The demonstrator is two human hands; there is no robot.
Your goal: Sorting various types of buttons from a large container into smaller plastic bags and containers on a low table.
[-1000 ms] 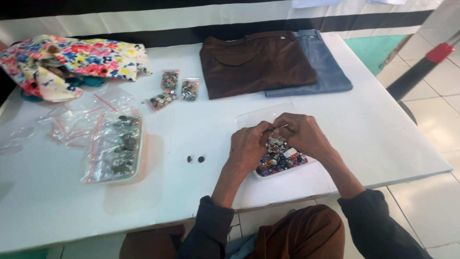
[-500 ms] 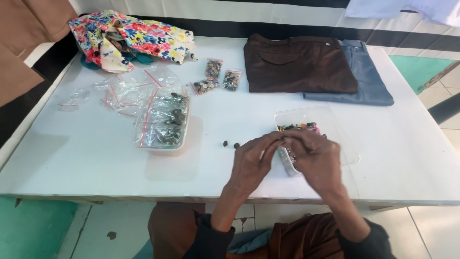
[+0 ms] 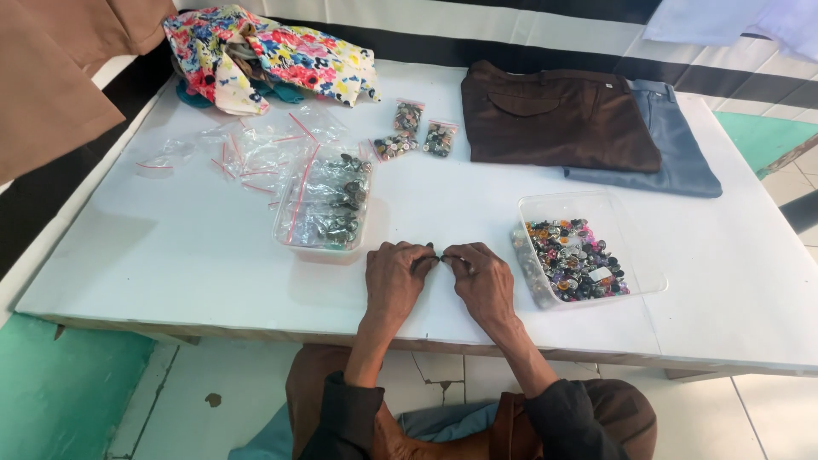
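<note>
My left hand [image 3: 396, 281] and my right hand [image 3: 487, 285] rest side by side on the white table [image 3: 196, 255] near its front edge. Their fingertips meet and pinch small dark buttons [image 3: 440, 255], which the fingers mostly hide. Right of my right hand stands a clear plastic tray [image 3: 588, 204] full of mixed coloured buttons. To the upper left of my left hand is a second clear tray [image 3: 328, 213] with dark metal buttons, and zip bags lie over it.
Three small bags of buttons [image 3: 409, 128] lie mid-table. Empty zip bags [image 3: 247, 145] are spread at the left. At the back lie a floral cloth [image 3: 273, 51], folded brown trousers [image 3: 554, 119] and blue jeans [image 3: 677, 158]. Tiled floor shows below the table edge.
Both hands left the tray of coloured buttons and moved left to the two small dark buttons on the table, closing their fingertips on them. The view has shifted.
</note>
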